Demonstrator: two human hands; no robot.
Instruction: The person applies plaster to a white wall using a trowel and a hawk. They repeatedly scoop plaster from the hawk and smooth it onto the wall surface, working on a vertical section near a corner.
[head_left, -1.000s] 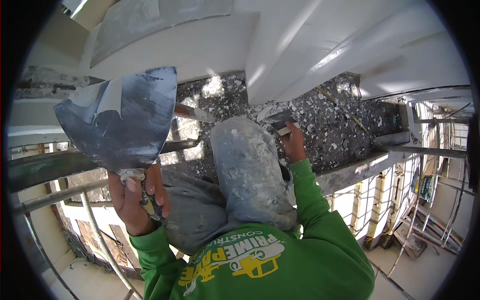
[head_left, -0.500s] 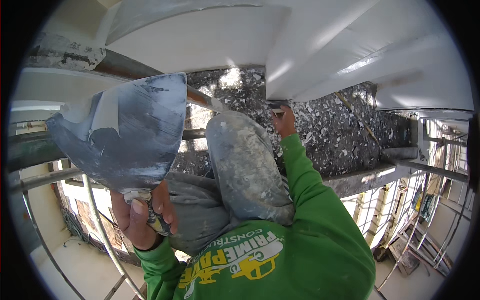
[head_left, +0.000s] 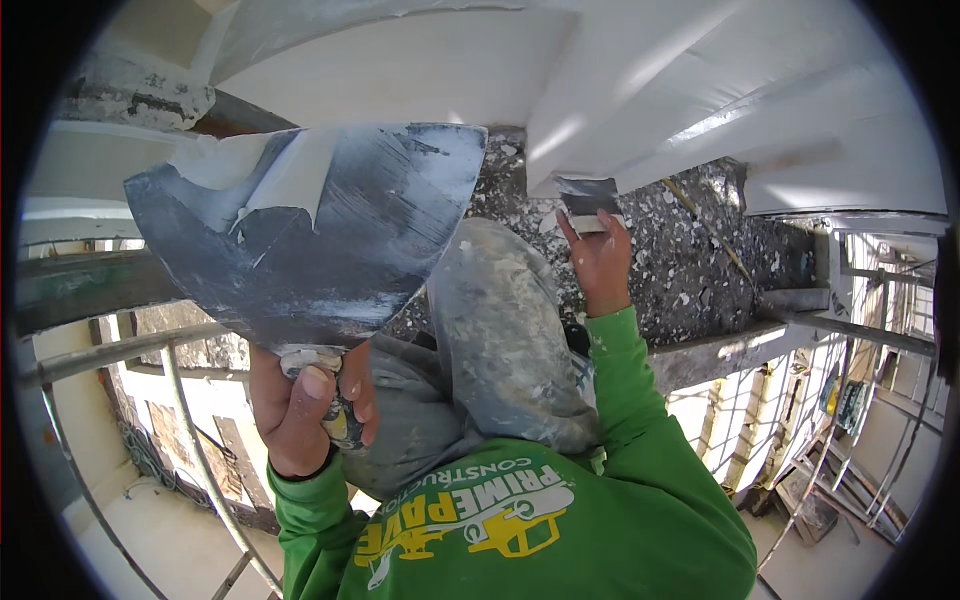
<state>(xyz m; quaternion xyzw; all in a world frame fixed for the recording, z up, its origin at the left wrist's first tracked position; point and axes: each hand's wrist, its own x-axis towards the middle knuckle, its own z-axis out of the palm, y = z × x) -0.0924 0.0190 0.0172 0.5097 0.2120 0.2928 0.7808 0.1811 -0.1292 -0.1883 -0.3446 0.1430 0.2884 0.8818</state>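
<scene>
My left hand (head_left: 300, 410) is closed round the handle of a wide putty knife (head_left: 360, 250), held up at the left in front of my knee. Its broad blade is smeared dark grey, and white putty (head_left: 285, 175) lies along the far left part. My right hand (head_left: 603, 268) grips a small flat spreader (head_left: 588, 194) with a dark rectangular blade and a pale strip along its near edge. The spreader is beside the lower edge of a white wall (head_left: 640, 110); whether it touches the wall I cannot tell.
Dark planking (head_left: 690, 270) strewn with white flakes runs under me. My bent knee (head_left: 505, 340) rises between the hands. Metal scaffold pipes (head_left: 130, 350) stand at the left, and another rail (head_left: 860, 338) crosses at the right. A long thin stick (head_left: 715, 235) lies on the planking.
The wide putty knife has moved right and slightly toward the far side. My right hand has shifted right and turned, so the spreader's dark blade now shows.
</scene>
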